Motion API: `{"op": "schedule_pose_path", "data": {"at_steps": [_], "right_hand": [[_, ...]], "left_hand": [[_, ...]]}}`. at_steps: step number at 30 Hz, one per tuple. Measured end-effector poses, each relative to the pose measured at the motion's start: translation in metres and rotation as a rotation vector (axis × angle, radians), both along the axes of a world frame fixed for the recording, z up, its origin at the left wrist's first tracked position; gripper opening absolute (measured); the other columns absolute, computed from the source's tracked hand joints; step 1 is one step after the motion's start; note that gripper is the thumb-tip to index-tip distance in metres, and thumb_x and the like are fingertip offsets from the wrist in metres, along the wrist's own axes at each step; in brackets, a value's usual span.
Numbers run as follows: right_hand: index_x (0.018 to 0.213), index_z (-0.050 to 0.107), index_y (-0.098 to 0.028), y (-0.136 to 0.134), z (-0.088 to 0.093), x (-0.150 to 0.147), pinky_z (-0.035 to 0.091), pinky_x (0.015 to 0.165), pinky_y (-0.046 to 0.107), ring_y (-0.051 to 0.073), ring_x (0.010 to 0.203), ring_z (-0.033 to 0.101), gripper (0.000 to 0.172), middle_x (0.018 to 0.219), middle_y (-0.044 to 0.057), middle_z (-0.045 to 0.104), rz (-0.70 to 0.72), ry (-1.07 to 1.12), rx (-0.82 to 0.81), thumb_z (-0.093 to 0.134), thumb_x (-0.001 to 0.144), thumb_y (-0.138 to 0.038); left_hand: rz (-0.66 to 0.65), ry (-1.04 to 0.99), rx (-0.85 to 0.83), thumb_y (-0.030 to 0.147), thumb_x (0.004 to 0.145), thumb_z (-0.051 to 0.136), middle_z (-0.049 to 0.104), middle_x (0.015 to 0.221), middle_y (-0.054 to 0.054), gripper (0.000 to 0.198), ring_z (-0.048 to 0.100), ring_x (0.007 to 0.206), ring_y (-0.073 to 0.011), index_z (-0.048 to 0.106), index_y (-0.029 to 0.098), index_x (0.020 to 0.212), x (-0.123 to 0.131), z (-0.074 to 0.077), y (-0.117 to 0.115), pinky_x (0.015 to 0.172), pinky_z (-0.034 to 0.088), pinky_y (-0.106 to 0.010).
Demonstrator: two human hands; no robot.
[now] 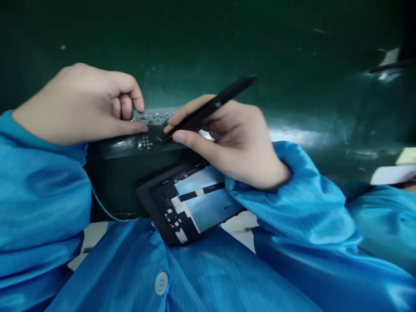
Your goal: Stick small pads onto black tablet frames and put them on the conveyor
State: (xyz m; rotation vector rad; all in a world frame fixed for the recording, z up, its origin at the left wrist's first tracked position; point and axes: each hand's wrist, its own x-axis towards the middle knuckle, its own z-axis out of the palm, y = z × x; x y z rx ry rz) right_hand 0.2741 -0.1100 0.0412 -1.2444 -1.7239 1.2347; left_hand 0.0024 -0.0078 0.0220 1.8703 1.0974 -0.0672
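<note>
My right hand grips slim black tweezers between thumb and fingers, the tip angled down to the left. Under that tip lies a clear strip bearing rows of small pale and dark pieces. My left hand rests at the strip's left part. Its thumb and forefinger are apart, the other fingers are curled, and the thumb seems to touch the strip. Just below, at the table's near edge, a black device housing lies tilted, with a bluish panel and small white patches inside.
The dark green table extends away from me. To the right are a teal sleeve of another person, a white object and a dark pointed tool over a shiny scrap. A thin blue cord hangs by my left sleeve.
</note>
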Motion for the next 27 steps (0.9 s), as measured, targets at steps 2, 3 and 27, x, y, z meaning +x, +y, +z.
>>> {"op": "schedule_pose_path", "data": {"at_steps": [2,3,27], "right_hand": [[0.108,0.081,-0.031,0.015,-0.016,-0.013,0.074,0.101,0.041,0.023,0.107,0.084,0.01,0.112,-0.001,0.087,0.064,0.017,-0.016,0.085,0.102,-0.038],[0.107,0.082,-0.032,0.019,-0.023,-0.018,0.074,0.101,0.041,0.024,0.107,0.084,0.01,0.112,-0.001,0.087,0.082,0.021,-0.027,0.086,0.101,-0.038],[0.108,0.081,-0.031,0.017,-0.031,-0.019,0.067,0.102,0.039,0.023,0.106,0.081,0.009,0.114,0.002,0.084,0.12,0.0,-0.099,0.081,0.102,-0.024]], "left_hand": [[-0.002,0.111,0.094,0.065,0.093,0.069,0.072,0.121,0.011,0.07,0.059,0.149,-0.0323,0.068,0.001,0.122,0.012,0.009,-0.004,0.133,0.029,-0.078],[-0.011,0.15,0.117,0.066,0.093,0.066,0.072,0.119,0.012,0.071,0.06,0.149,-0.0314,0.068,0.001,0.121,0.016,0.012,-0.005,0.132,0.032,-0.077],[-0.121,0.273,0.349,0.068,0.085,0.047,0.065,0.083,0.017,0.083,0.083,0.097,-0.0235,0.071,-0.003,0.122,0.024,0.011,-0.004,0.09,0.057,-0.051]]}}
